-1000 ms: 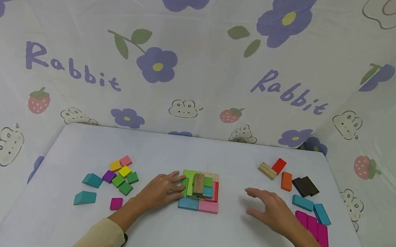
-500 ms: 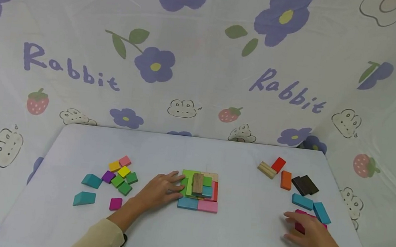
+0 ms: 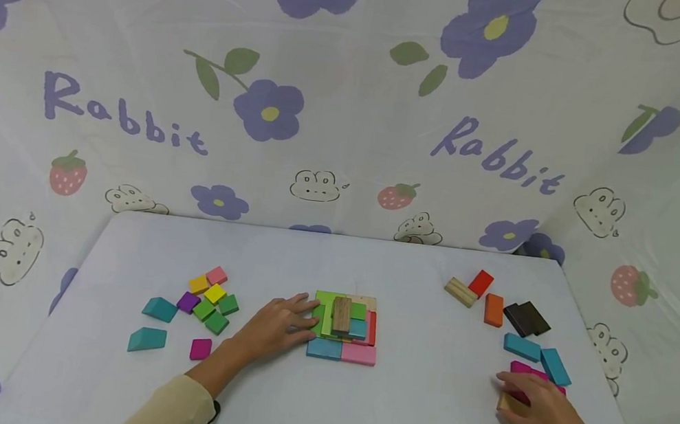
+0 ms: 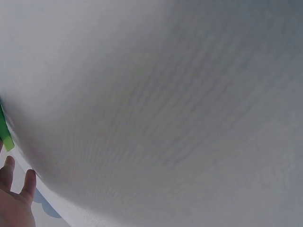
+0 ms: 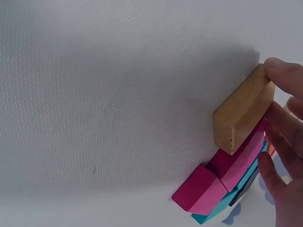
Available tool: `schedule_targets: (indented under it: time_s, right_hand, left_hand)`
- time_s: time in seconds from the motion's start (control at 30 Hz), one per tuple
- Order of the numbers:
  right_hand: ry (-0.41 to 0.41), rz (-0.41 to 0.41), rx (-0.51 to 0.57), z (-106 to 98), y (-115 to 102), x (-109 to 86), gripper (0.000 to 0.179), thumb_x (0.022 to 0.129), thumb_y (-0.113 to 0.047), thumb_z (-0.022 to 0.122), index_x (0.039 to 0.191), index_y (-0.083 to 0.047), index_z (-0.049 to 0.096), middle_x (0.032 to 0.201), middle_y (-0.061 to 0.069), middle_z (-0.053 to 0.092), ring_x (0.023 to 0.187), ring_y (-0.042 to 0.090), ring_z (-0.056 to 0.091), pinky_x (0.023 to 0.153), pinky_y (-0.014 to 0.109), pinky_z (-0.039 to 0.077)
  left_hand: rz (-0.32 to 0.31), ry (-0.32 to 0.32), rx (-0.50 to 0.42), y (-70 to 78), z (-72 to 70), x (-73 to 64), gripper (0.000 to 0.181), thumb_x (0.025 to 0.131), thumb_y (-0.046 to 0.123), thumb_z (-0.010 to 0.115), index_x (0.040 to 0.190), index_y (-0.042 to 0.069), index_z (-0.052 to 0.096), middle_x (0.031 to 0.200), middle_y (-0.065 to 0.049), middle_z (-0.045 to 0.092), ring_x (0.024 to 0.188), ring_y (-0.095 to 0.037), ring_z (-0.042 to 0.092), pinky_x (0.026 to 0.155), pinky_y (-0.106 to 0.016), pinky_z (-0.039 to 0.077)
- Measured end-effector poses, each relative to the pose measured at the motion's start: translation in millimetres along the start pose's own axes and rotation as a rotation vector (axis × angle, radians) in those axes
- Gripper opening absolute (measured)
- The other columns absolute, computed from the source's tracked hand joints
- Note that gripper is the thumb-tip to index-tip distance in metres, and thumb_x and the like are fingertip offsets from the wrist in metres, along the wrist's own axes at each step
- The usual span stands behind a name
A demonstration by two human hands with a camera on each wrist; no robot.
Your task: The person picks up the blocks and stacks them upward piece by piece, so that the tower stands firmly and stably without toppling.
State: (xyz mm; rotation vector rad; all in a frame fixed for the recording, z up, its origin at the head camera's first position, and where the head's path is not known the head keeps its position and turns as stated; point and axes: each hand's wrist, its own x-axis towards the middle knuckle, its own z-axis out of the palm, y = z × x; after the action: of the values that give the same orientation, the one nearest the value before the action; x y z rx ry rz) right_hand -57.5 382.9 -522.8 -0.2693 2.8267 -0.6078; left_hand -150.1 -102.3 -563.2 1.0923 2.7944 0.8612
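Observation:
In the head view, a low layered stack of coloured wooden blocks (image 3: 341, 352) sits mid-table with a brown block (image 3: 341, 316) on top. My left hand (image 3: 278, 326) lies at its left side, fingers spread and fingertips at the green blocks. Over on the right, my right hand (image 3: 533, 408) pinches a plain wooden block (image 5: 244, 111) between thumb and fingers; in the right wrist view it is tilted beside the magenta blocks (image 5: 201, 191). Most of that block is hidden by the hand in the head view. The left wrist view catches only fingertips and a green edge (image 4: 5, 135).
Small cubes in several colours (image 3: 203, 309) and two teal wedge-like blocks (image 3: 147, 340) lie on the left. At the right are two blue blocks (image 3: 522, 346), dark blocks (image 3: 526, 319), an orange block (image 3: 494, 310), a red one (image 3: 481, 283) and light wooden ones (image 3: 461, 292).
My right hand has moved right and toward me from beside the stack to the magenta blocks, and now grips a plain wooden block. The left hand has stayed at the stack.

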Motion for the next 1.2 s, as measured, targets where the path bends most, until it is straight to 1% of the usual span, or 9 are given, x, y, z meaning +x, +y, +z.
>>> schedule_targets:
  time_s: [0.07, 0.17, 0.3, 0.4, 0.53, 0.63, 0.83, 1.03, 1.2]
  right_hand:
    - [0.006, -0.005, -0.011, 0, -1, 0.4, 0.047, 0.075, -0.024, 0.087, 0.116, -0.008, 0.071, 0.113, 0.009, 0.072, 0.108, 0.037, 0.065, 0.084, 0.051, 0.057]
    - [-0.003, -0.006, -0.002, -1, -4, 3.5, 0.044, 0.076, -0.024, 0.087, 0.115, -0.009, 0.072, 0.11, 0.007, 0.073, 0.102, 0.031, 0.067, 0.081, 0.046, 0.058]
    - [-0.008, -0.008, 0.015, -1, -16, 10.5, 0.039, 0.08, -0.023, 0.084, 0.115, -0.01, 0.072, 0.099, 0.001, 0.073, 0.088, 0.018, 0.068, 0.075, 0.034, 0.06]
    - [0.0, -0.026, 0.03, 0, -28, 17.5, 0.036, 0.083, -0.02, 0.081, 0.117, -0.01, 0.07, 0.097, 0.0, 0.074, 0.086, 0.019, 0.069, 0.073, 0.03, 0.06]
    - [0.008, -0.076, 0.073, 1, -43, 30.6, 0.036, 0.086, -0.017, 0.078, 0.12, -0.009, 0.069, 0.104, 0.004, 0.075, 0.096, 0.025, 0.071, 0.078, 0.035, 0.06]
    - [0.034, -0.121, 0.091, 3, -54, 41.6, 0.037, 0.086, -0.015, 0.078, 0.121, -0.007, 0.069, 0.105, 0.005, 0.075, 0.097, 0.025, 0.071, 0.079, 0.037, 0.06]
    - [0.086, -0.201, 0.129, 11, -73, 64.7, 0.037, 0.085, -0.012, 0.079, 0.12, -0.002, 0.069, 0.105, 0.007, 0.075, 0.094, 0.023, 0.071, 0.078, 0.035, 0.06]
    - [0.099, -0.235, 0.189, 20, -91, 85.5, 0.034, 0.088, -0.012, 0.076, 0.119, -0.001, 0.07, 0.107, 0.006, 0.074, 0.095, 0.02, 0.069, 0.079, 0.036, 0.059]
    - [0.151, -0.268, 0.232, 23, -107, 96.5, 0.033, 0.089, -0.013, 0.076, 0.119, -0.001, 0.07, 0.107, 0.004, 0.073, 0.096, 0.02, 0.069, 0.081, 0.037, 0.059]
  left_hand:
    - [-0.003, -0.002, -0.001, 0.2, 0.0, 0.4, 0.036, 0.091, 0.025, 0.075, 0.121, 0.008, 0.071, 0.141, -0.011, 0.058, 0.139, -0.035, 0.043, 0.105, -0.054, 0.043]
    - [-0.009, -0.006, 0.01, 0.2, 0.1, 0.8, 0.036, 0.091, 0.027, 0.074, 0.122, 0.008, 0.071, 0.141, -0.01, 0.057, 0.139, -0.035, 0.043, 0.105, -0.054, 0.043]
    - [-0.009, -0.006, 0.019, 0.2, -0.1, 0.2, 0.035, 0.091, 0.027, 0.074, 0.121, 0.008, 0.071, 0.141, -0.01, 0.058, 0.139, -0.035, 0.044, 0.104, -0.053, 0.044]
    - [-0.012, -0.009, 0.011, 0.6, -0.7, -0.2, 0.035, 0.091, 0.026, 0.075, 0.121, 0.008, 0.071, 0.141, -0.01, 0.057, 0.139, -0.035, 0.043, 0.104, -0.053, 0.044]
    - [-0.023, -0.019, -0.006, 1.4, -1.5, 0.0, 0.036, 0.091, 0.026, 0.074, 0.122, 0.009, 0.07, 0.142, -0.009, 0.057, 0.14, -0.034, 0.042, 0.105, -0.053, 0.043]
    - [-0.029, -0.024, -0.019, 1.8, -2.2, 0.7, 0.036, 0.092, 0.027, 0.074, 0.123, 0.009, 0.07, 0.143, -0.009, 0.056, 0.141, -0.033, 0.041, 0.106, -0.053, 0.042]
    - [-0.033, -0.023, -0.01, 1.9, -2.7, 1.2, 0.037, 0.092, 0.029, 0.073, 0.123, 0.01, 0.07, 0.143, -0.007, 0.056, 0.141, -0.032, 0.041, 0.106, -0.053, 0.042]
    - [-0.037, -0.025, -0.016, 1.0, -1.7, 0.7, 0.037, 0.092, 0.029, 0.073, 0.124, 0.01, 0.069, 0.144, -0.007, 0.056, 0.141, -0.032, 0.041, 0.107, -0.052, 0.042]
    - [-0.028, -0.022, -0.016, 0.1, -1.1, 0.7, 0.037, 0.092, 0.029, 0.073, 0.124, 0.01, 0.069, 0.143, -0.007, 0.056, 0.141, -0.032, 0.041, 0.106, -0.052, 0.042]
